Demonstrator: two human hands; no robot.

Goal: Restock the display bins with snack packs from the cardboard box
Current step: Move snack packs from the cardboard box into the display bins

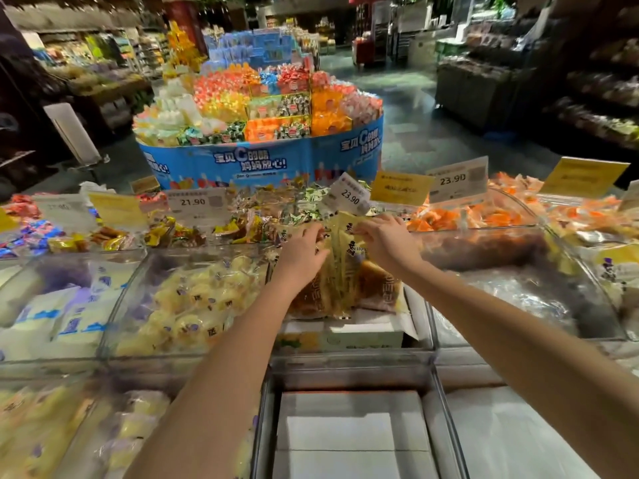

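The snack packs (345, 267) stood on edge as a bunch in the middle display bin (349, 363), leaning a little, tops toward the price tag (349, 195) reading 23.90. The left grip (304, 250) was curled over the bunch's left shoulder. The right grip (383, 240) pinched the top seams on the other side, so both held packs and neither was spread wide.

The good way through this step, as I judge it, was to squeeze the bunch evenly from both sides and settle it upright. Let go only once the packs prop each other, since slick film slides and a loose pack would topple forward.

The wrappers were glossy, pale yellow and part transparent, showing soft brown loaves that would dent under a hard pinch. Beneath them sat a flat white carton (363, 335); whether that was the supply box, I cannot tell.

The bin walls were clear curved plastic. The left neighbour held round yellow cakes (193, 305) in crinkly film, and the right one a rumpled clear liner (518, 299). Beyond rose a round blue candy stand (262, 160).
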